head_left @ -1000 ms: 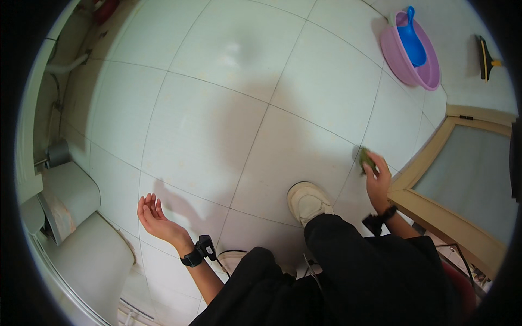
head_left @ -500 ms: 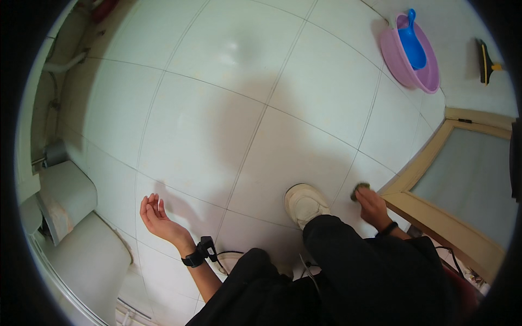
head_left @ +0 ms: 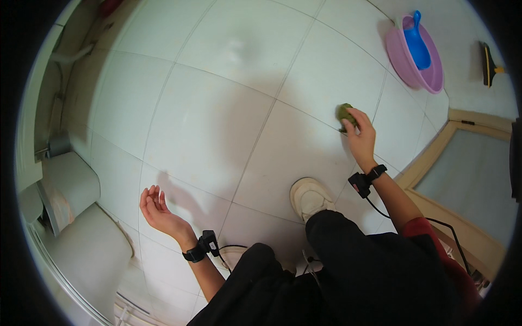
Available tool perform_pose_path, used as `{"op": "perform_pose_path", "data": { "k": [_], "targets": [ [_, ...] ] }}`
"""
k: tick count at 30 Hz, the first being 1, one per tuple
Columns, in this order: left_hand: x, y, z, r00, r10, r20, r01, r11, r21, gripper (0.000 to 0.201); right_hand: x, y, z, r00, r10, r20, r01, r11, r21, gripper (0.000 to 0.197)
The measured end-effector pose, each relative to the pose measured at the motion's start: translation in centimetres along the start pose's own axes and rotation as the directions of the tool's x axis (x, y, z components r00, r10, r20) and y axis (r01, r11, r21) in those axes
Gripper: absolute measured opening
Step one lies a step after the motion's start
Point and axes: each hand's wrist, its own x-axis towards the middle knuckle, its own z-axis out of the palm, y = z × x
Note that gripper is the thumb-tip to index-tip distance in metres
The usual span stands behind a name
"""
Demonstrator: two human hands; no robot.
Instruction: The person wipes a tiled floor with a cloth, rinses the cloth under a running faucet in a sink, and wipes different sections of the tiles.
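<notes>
Out over the white tiled floor, my right hand grips a small crumpled olive-green cleaning cloth between thumb and fingers. The cloth is at or just above the tiles; I cannot tell whether it presses on them. My left hand hangs at the left with its palm turned up. Its fingers are loosely bent and apart, with nothing in them. Both wrists wear black bands with a small box and cable.
A pink basin with a blue scoop stands at the far right. Beyond it is a black-and-yellow squeegee. A framed door is at the right, a white toilet at the left. My shoe is front centre.
My right hand has swept forward with the cloth, from beside the door frame to farther out over the floor. The left hand has barely moved. The view has shifted slightly.
</notes>
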Motion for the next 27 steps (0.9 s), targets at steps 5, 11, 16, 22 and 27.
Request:
{"op": "perform_pose_path", "data": {
  "k": [5, 11, 16, 22, 27],
  "targets": [
    [-0.3, -0.5, -0.5, 1.000, -0.026, -0.014, 0.026, 1.000, 0.015, 0.033, -2.9, -1.3, 0.3, 0.941, -0.297, 0.164, 0.321, 0.935, -0.151, 0.036],
    [-0.2, -0.6, -0.3, 0.999, -0.039, -0.028, 0.039, 0.999, -0.009, 0.031, -12.4, 2.8, -7.9, 0.913, -0.245, 0.327, 0.343, 0.894, -0.288, 0.045],
    [-0.2, -0.4, 0.4, 0.999, -0.018, -0.028, 0.017, 0.998, -0.054, 0.030, -17.2, 5.4, -12.6, 0.960, 0.014, 0.281, 0.087, 0.935, -0.345, 0.037],
    [-0.2, -0.5, 0.2, 1.000, -0.026, 0.003, 0.027, 0.999, -0.030, 0.034, -7.4, 0.2, -4.5, 0.995, 0.093, 0.026, -0.094, 0.993, 0.073, 0.031],
    [-0.3, -0.9, -0.1, 0.999, -0.047, -0.012, 0.047, 0.999, -0.004, 0.032, 2.0, -3.1, 5.5, 0.992, 0.004, -0.129, 0.014, 0.990, 0.137, 0.032]
  ]
}}
